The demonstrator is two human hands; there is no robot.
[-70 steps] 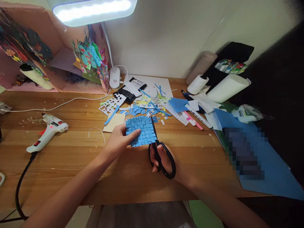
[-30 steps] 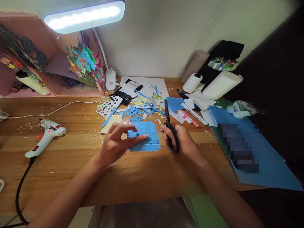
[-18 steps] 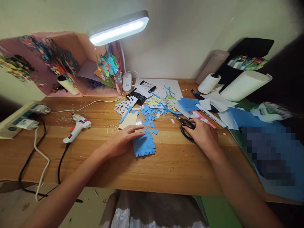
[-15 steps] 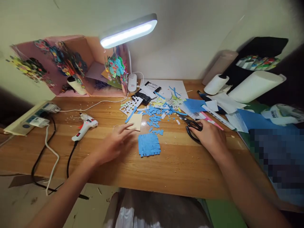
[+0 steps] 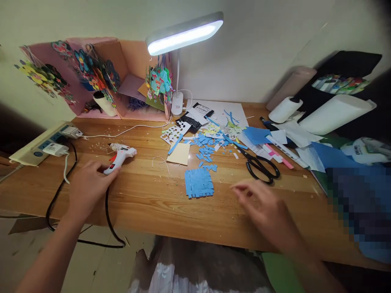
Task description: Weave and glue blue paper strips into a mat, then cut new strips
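Note:
A white hot glue gun [image 5: 122, 154] with a red trigger lies on the table's left side. My left hand [image 5: 93, 185] closes its thumb and fingers around the end of the gun's handle. In front of my right hand [image 5: 262, 207] is a pair of black-handled scissors [image 5: 263, 167], apart from it on the wood. The right hand is over the table, slightly blurred, with loosely bent fingers and nothing visible in them. Between the hands lies a blue square [image 5: 199, 183] covered in overlapping paper strips. A cream card [image 5: 180, 154] is just behind it.
Blue paper scraps [image 5: 206, 148] lie scattered behind the square. A lit lamp [image 5: 186, 33] hangs overhead. At left are a power strip [image 5: 42, 142] and looping cables; behind stands a pink box [image 5: 128, 57] with hanging paper decorations. Paper rolls [image 5: 339, 114] are at right.
My right hand has let go of the scissors and come back toward me. My left hand has moved left onto the glue gun's handle. The view has shifted slightly.

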